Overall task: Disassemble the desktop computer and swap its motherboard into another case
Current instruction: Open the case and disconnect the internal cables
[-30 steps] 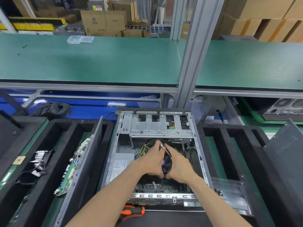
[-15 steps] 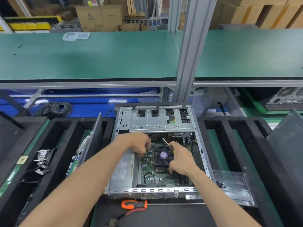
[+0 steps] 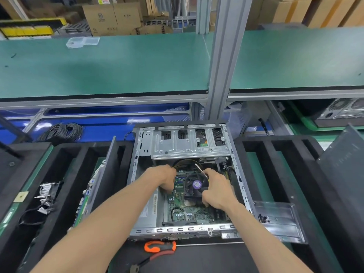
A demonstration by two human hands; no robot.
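pliers (image 3: 157,248) before case (image 3: 137,174) (open), screw tray (image 3: 279,219) right

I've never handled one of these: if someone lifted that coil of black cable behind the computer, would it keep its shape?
Probably not. The coil of black cable is many thin loose loops, with no tie visible, so it would likely sag and spread. It looks light for its bulk. Stray loops could snag on the blue rack.

— Where are the arms?
— Both bare forearms reach forward, close together. The left hand (image 3: 167,179) curls knuckles-up, fingers tucked under; the right hand (image 3: 217,189) has fingers bent downward, gripping.
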